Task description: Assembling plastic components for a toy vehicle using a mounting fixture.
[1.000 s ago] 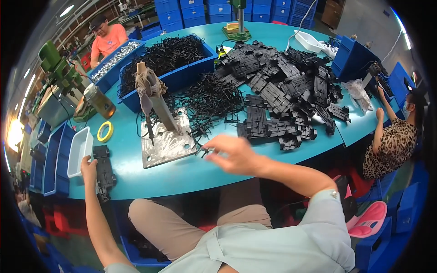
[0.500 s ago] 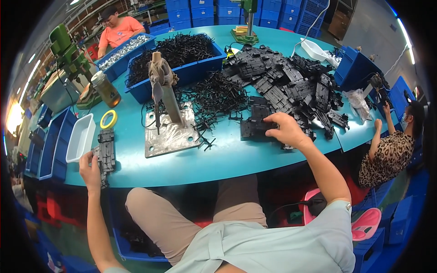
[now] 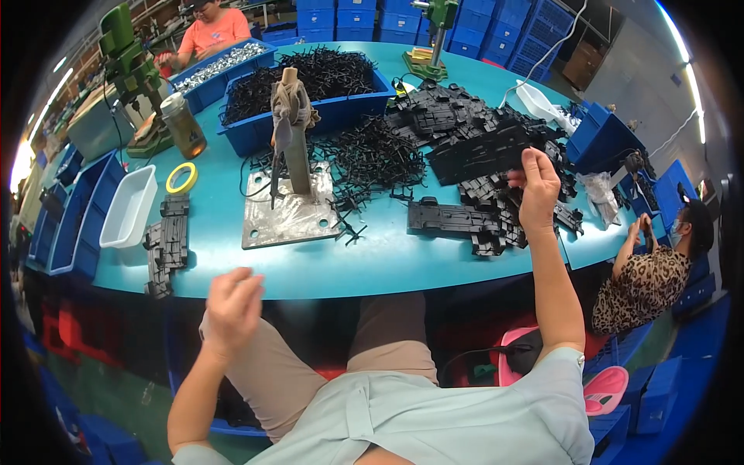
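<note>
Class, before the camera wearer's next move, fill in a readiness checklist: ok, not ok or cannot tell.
1. Right hand grips the black plastic part: ok, near its right end.
2. Far face of that part undamaged: cannot tell, turned away.
3. Left hand at the black parts on the left: not ok, apart from them.
4. Post upright on its metal base plate: ok.
5. Pile of black parts neatly stacked: not ok, heaped loosely.
</note>
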Demonstrator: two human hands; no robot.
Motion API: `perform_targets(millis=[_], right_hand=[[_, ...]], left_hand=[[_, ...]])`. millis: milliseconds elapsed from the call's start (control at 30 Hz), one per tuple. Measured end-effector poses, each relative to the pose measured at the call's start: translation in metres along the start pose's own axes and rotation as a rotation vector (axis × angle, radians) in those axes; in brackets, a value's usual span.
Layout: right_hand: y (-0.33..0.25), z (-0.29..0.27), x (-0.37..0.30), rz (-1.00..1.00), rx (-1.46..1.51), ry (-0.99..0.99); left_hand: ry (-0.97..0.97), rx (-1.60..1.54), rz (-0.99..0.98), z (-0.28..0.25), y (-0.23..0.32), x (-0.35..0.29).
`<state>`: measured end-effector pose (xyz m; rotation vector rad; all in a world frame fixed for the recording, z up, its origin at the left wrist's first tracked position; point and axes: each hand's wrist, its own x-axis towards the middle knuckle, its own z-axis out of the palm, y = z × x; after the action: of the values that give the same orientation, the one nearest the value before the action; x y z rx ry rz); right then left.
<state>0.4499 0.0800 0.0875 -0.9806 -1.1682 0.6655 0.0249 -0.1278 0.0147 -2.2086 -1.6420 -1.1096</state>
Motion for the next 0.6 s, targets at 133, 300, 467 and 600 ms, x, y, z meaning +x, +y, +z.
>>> perform_targets(millis=[133, 300, 467, 600], right_hand=[[-0.001, 0.013, -0.017, 0.385, 0.179, -0.115], [0.001, 0.048, -0.058, 0.648, 0.211, -0.415], [0.020, 0.089, -0.115, 0.800, 0.085, -0.757], [0.042, 0.101, -0.128, 0.696, -0.083, -0.932]], left_hand=[[-0.117, -0.468, -0.239, 0.025, 0.039, 0.010], [-0.335, -1.523, -0.896, 0.045, 0.062, 0.036], [-0.361, -1.765, -1.000, 0.059, 0.078, -0.004], [-0.164, -1.635, -1.168, 0.046, 0.088, -0.053]])
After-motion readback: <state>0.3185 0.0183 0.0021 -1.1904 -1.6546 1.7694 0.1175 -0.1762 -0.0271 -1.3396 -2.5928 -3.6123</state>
